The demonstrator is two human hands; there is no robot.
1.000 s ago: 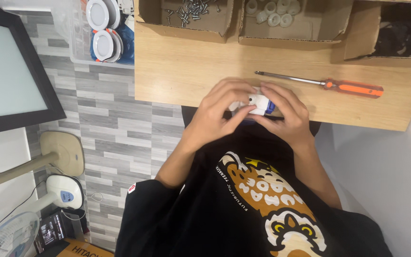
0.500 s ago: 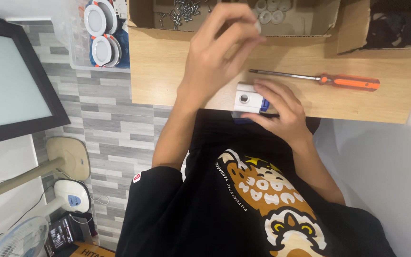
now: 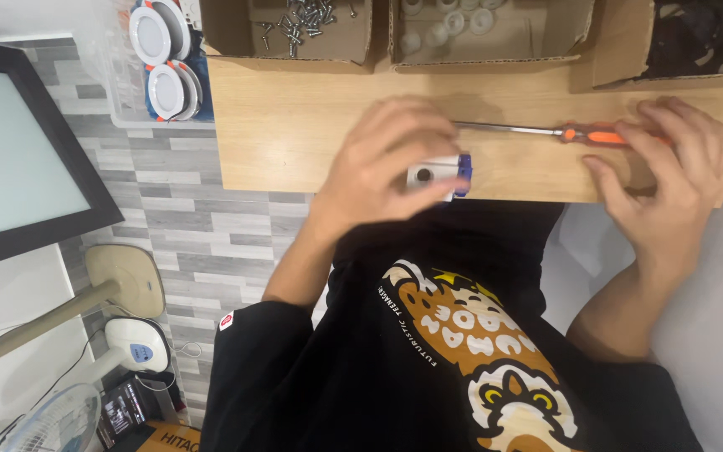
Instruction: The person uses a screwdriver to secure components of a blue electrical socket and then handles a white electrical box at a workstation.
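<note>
— Wooden shelf [image 3: 294, 134] as the landmark: where is the small part?
— A small white block with a blue end [image 3: 438, 174] sits at the shelf's near edge, around the middle. The left hand [image 3: 387, 163] covers it, fingers curled and pinching its sides.
— And the other hand?
— The right hand [image 3: 671, 180] rests at the shelf's right end, fingers loosely spread over the orange-handled screwdriver [image 3: 562, 132], touching the handle; a firm grip I cannot tell.
— Behind them?
— Three open cardboard boxes along the shelf's far edge; the box of screws [image 3: 307, 25] is leftmost.
</note>
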